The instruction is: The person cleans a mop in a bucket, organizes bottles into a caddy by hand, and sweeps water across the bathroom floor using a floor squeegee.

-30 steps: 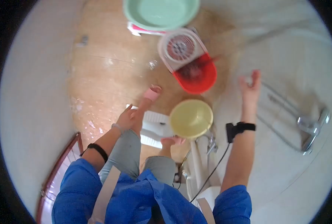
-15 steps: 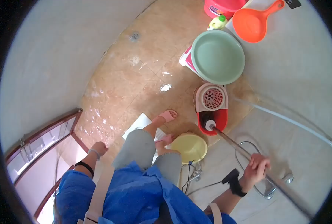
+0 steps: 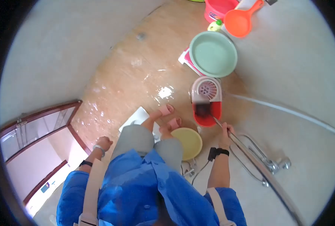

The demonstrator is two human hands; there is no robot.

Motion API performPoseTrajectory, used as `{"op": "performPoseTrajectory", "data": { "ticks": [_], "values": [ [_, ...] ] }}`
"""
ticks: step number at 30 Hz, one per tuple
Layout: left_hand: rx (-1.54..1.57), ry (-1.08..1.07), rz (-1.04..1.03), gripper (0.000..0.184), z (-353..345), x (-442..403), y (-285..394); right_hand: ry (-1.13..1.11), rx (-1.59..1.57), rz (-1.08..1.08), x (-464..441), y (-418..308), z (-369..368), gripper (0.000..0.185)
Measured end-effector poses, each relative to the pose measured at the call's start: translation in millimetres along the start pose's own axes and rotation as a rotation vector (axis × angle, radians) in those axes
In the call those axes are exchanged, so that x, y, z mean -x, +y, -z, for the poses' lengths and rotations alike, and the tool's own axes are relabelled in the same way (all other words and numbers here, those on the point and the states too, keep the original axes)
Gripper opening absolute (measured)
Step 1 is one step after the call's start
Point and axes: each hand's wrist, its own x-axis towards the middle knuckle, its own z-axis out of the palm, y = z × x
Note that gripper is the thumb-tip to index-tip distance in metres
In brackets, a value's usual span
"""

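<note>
by red bucket rim (image 3: 221, 112), right fingers (image 3: 225, 128) wrapped round mop pole (image 3: 265, 172); left fingers (image 3: 108, 140) curled, wide floor (image 3: 122, 83) beyond

Mop head (image 3: 203, 108) a dark blur | pole (image 3: 258, 166) runs off the bottom edge | pink tub (image 3: 221, 6) clipped up top | yellow basin (image 3: 192, 144) partly covered

From here the mop handle (image 3: 258, 167) looks like smooth, shiny metal. The red mop bucket (image 3: 217, 113) and pale green basin (image 3: 213, 54) are smooth plastic, the tiled floor (image 3: 131, 81) is wet and glossy, and the blue shirt (image 3: 137, 188) is creased cloth.
</note>
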Motion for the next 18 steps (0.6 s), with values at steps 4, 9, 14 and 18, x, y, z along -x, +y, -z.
{"op": "performPoseTrajectory", "data": {
  "ticks": [4,9,14,18],
  "values": [
    [0.126,0.046,0.097,0.037,5.5,25.8,-8.8,-0.041,-0.093,0.08,45.7,-143.6,43.9,0.019],
    [0.273,0.158,0.09,0.038,-7.1,21.4,-0.5,-0.247,-0.364,0.55,95.7,-305.2,98.9,0.039],
    [0.345,0.215,0.047,0.037,-3.9,22.5,27.8,-0.24,-0.466,0.731,125.3,-405.7,127.3,0.054],
    [0.42,0.245,0.054,0.035,-13.1,32.9,20.7,0.183,-0.689,0.486,112.9,-404.3,135.6,0.054]
  ]
}}
